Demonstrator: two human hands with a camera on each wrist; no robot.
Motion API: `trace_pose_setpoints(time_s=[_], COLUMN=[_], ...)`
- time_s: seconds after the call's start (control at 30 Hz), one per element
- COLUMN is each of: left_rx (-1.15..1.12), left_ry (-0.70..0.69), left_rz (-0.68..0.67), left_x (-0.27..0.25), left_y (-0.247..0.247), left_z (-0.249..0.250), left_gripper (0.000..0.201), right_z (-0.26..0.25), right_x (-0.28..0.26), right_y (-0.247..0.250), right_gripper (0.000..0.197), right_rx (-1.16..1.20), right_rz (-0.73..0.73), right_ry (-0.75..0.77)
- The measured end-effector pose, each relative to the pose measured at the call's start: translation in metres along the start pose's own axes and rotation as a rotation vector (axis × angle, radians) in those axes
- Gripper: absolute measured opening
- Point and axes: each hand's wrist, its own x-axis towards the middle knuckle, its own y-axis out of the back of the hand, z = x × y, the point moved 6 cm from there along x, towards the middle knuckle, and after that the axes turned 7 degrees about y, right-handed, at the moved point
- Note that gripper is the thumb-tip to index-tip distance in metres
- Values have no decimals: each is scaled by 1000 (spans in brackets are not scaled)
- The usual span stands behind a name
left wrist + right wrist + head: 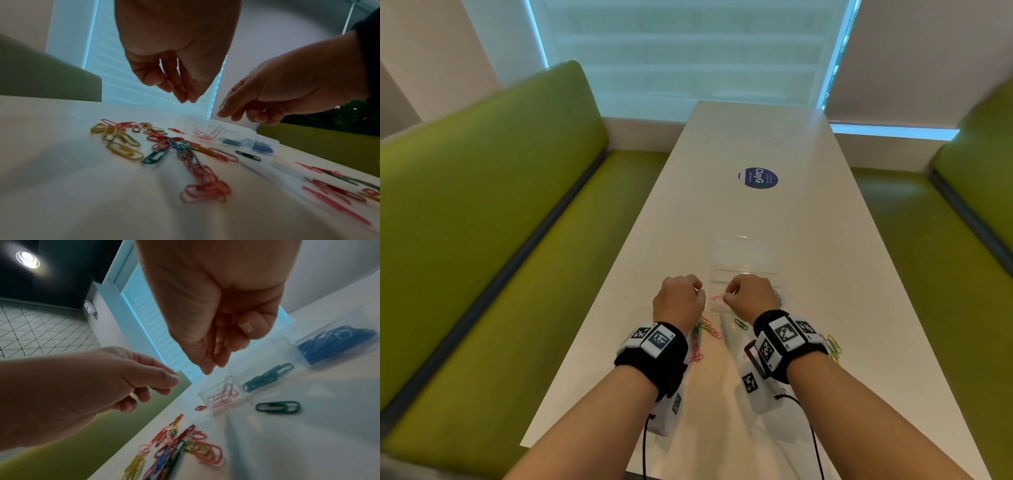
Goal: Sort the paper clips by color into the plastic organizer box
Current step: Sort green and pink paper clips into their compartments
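Observation:
The clear organizer box (746, 270) lies on the white table (739, 137). Its near compartments hold pink clips (223, 396), green clips (267, 378) and blue clips (329, 344). My right hand (209, 366) hovers just above the pink compartment, thumb against curled fingertips. No clip shows in the pinch. My left hand (186, 99) hangs beside it to the left, fingertips pinched together, with nothing visible in them. A mixed pile of loose clips (185, 149) lies under my left wrist, and one dark green clip (277, 407) lies alone before the box.
More loose clips, yellow and green (834, 346), lie by my right wrist, and red ones (333, 190) show at the right. A round blue sticker (758, 178) is farther up the table. Green benches (482, 205) flank both long table edges.

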Motion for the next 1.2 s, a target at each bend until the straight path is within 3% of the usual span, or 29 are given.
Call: trace_pose_setpoints(time_s=[0.2,0.43,0.6,1.0,1.2], left_rx=[-38,-40,-23,3,55], left_ry=[-30,-113,-161,-207,-322], left_rz=[0,-43,-112,-233,-364], left_x=[-10,-28,-40,-59,-75], left_y=[-3,-19,-36,-65,-82], left_z=[12,40,57,79,97], left_gripper=[25,24,26,29,34], right_z=[24,100,138,149,147], right_x=[-20,-51,-70,-87,-89], right_y=[11,43,44,33,29], right_gripper=[15,16,22,30,31], right_rx=[57,14,-30,26,-7], right_rz=[30,80,-3,-61,-92], right_ry=[-13,-162,-265,-226,-185])
